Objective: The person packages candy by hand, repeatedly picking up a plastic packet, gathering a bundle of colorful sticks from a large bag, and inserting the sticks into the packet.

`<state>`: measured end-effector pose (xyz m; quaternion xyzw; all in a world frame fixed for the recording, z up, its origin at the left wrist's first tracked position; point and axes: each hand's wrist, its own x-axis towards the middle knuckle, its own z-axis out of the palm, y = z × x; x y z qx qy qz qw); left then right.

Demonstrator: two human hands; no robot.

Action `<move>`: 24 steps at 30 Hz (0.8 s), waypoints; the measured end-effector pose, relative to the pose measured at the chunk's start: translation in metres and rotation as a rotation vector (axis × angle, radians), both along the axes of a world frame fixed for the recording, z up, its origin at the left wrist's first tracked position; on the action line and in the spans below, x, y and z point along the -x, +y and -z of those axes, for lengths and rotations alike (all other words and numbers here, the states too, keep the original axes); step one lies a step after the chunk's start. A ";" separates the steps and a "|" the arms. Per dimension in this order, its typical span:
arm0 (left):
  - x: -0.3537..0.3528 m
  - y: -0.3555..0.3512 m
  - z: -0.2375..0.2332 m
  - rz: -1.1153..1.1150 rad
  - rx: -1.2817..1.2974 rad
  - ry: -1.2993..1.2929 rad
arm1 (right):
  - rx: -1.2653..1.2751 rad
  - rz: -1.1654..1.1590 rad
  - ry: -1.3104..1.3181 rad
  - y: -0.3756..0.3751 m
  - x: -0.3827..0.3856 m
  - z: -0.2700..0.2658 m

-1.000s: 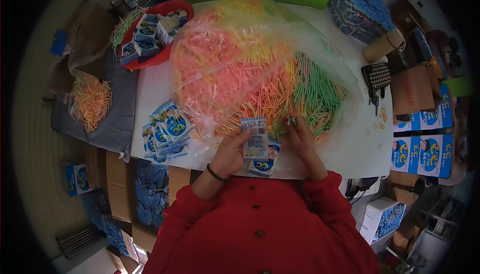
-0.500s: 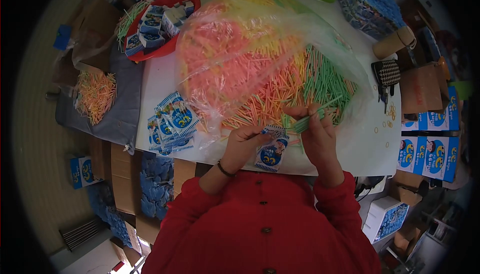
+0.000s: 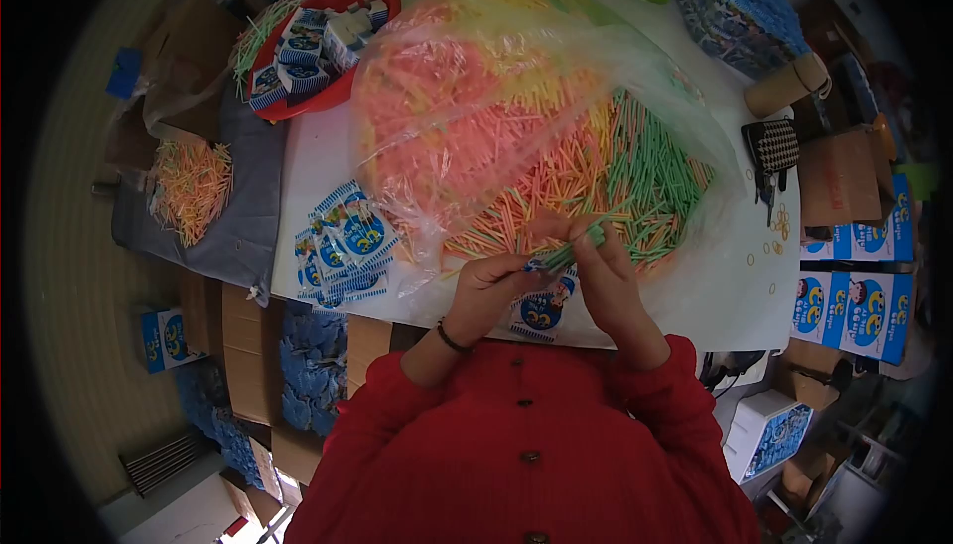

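Head view: the right hand [image 3: 608, 281] pinches a bundle of green sticks [image 3: 579, 243], long axis slanting up and rightward. Its near end meets the left hand [image 3: 486, 288], which grips a blue packet [image 3: 541, 311] (hands almost touching) just before the stick heap [image 3: 556, 167].

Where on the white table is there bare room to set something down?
Two bare strips: between the red basket and the bag of sticks, above the flat packets; and the right front corner beside the right hand holding green sticks, near the scattered rubber bands. The centre is crowded by the bag.
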<state>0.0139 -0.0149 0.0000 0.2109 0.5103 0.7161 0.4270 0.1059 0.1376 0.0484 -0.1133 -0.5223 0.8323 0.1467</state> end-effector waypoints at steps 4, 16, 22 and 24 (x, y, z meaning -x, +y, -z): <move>0.004 -0.001 0.005 0.058 0.004 0.030 | 0.333 0.095 -0.042 0.007 -0.001 -0.006; -0.002 0.005 0.010 0.015 -0.106 -0.129 | -1.065 -0.125 0.068 0.005 0.001 0.008; 0.008 0.017 0.003 0.056 -0.049 0.097 | -1.126 -0.038 -0.023 0.013 0.001 -0.025; 0.011 0.023 0.000 0.012 -0.117 0.152 | -1.076 0.036 -0.021 0.018 0.000 -0.029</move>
